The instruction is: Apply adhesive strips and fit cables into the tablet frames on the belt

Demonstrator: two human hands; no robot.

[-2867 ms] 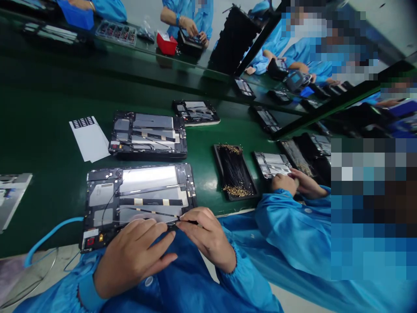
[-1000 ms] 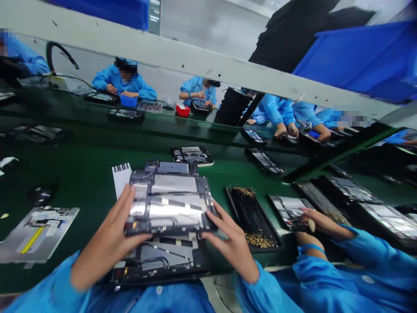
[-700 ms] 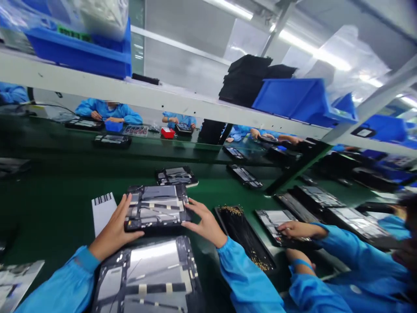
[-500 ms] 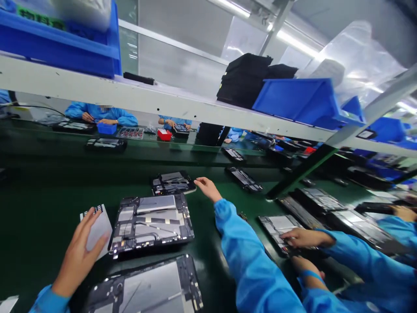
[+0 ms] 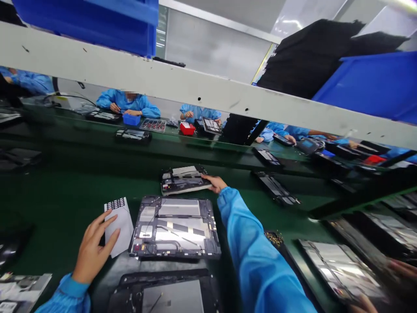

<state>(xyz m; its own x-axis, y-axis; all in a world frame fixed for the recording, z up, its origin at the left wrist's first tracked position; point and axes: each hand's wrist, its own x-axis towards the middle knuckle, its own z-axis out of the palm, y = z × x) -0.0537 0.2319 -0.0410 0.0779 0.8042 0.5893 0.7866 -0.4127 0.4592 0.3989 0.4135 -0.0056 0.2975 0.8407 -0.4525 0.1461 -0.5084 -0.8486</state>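
My right hand reaches forward and grips the right edge of an opened tablet, its silver inner parts facing up and its near edge tilted off the bench. My left hand has its fingers spread over a white sheet with a row of black stickers along its top; whether the fingertips press on it I cannot tell. Between my hands sits a second opened tablet, with silver plates and dark cables. Closest to me, a third tablet is partly cut off by the frame.
Above the bench runs a white shelf beam with blue bins and a black stack. A conveyor carries more tablets. At right, a co-worker's hand touches another tablet. A tray of small brass-coloured parts lies beside my sleeve.
My right hand has closed on the far tablet's right edge, where before it was just beside it. The view has turned right. My left hand stays over the sticker sheet.
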